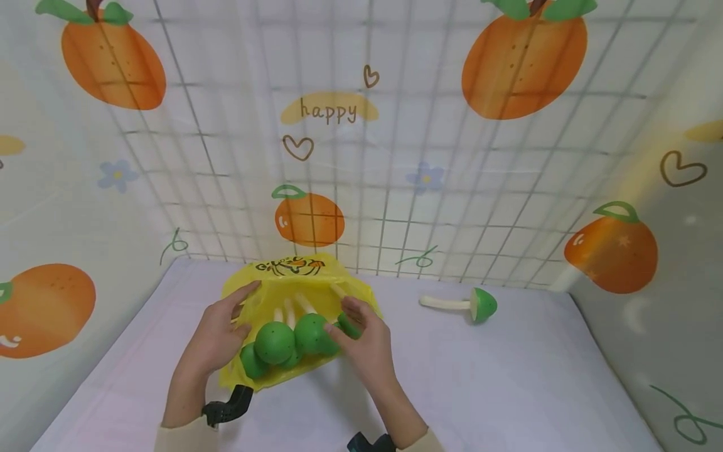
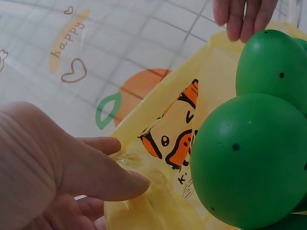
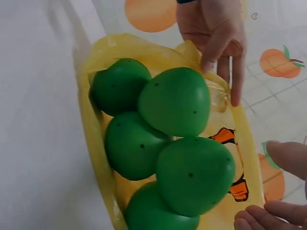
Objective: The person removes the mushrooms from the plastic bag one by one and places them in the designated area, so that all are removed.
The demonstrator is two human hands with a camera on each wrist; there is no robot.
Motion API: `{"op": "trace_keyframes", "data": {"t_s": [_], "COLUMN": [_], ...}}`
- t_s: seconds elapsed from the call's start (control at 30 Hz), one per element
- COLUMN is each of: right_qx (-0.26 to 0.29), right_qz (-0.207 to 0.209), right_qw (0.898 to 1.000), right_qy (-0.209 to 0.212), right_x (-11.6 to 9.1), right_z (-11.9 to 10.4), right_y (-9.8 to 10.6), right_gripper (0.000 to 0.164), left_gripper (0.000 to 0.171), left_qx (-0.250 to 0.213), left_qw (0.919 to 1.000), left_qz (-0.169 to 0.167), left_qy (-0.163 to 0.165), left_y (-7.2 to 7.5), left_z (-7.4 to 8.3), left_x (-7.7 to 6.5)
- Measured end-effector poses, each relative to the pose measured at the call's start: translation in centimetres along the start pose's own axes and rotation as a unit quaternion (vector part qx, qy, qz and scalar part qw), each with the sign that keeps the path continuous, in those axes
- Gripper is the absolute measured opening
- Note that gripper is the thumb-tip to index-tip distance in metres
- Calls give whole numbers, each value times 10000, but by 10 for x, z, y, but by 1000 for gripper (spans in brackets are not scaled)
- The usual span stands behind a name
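The left hand (image 1: pixel 217 333) has a light pinch on the left edge of a yellow bag (image 1: pixel 330 267), the thumb lying on the plastic inside the mouth and the fingers extended along the outside. Its forearm slants in from the near left, palm turned right toward the bag, index finger reaching far and right. The right hand (image 1: pixel 367 345) is unclenched and grasps nothing: its forearm slants from the near right toward the far left, palm facing the bag, thumb spread away from loosely bent fingers. Those fingertips hang at the bag's right edge; whether they touch it I cannot tell. Between the hands, the bag lies on the white bench (image 1: pixel 480 389) with its mouth toward the near side. Inside are several green-capped mushrooms (image 1: pixel 275 343), at least five, bunched together with caps near and white stems running far. Another mushroom (image 1: pixel 482 306) lies on its side on the bench, well to the right of the bag, cap right and stem left.
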State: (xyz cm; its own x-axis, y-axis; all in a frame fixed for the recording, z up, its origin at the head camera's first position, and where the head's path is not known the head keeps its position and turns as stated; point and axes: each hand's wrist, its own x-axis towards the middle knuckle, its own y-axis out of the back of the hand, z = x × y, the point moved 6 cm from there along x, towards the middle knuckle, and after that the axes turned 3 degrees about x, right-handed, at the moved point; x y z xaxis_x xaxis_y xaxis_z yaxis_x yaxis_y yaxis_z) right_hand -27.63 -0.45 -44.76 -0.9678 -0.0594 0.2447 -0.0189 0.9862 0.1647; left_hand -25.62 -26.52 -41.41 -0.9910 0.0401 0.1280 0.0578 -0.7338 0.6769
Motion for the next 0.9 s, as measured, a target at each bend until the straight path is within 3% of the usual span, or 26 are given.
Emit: {"op": "trace_keyframes", "data": {"t_s": [0.47, 0.9], "right_qx": [-255, -863], "right_qz": [-475, -381], "right_qw": [9985, 9948], "right_qy": [12, 383], "right_x": [-5, -7], "right_z": [20, 26], "right_y": [-28, -36], "right_gripper": [70, 72], "left_gripper": [73, 73], "left_qx": [21, 10], "left_qw": [10000, 10000], "left_qz": [-38, -39], "left_qy": [55, 35], "left_y": [-1, -2], "left_z": [5, 0], "left_x": [-1, 1]}}
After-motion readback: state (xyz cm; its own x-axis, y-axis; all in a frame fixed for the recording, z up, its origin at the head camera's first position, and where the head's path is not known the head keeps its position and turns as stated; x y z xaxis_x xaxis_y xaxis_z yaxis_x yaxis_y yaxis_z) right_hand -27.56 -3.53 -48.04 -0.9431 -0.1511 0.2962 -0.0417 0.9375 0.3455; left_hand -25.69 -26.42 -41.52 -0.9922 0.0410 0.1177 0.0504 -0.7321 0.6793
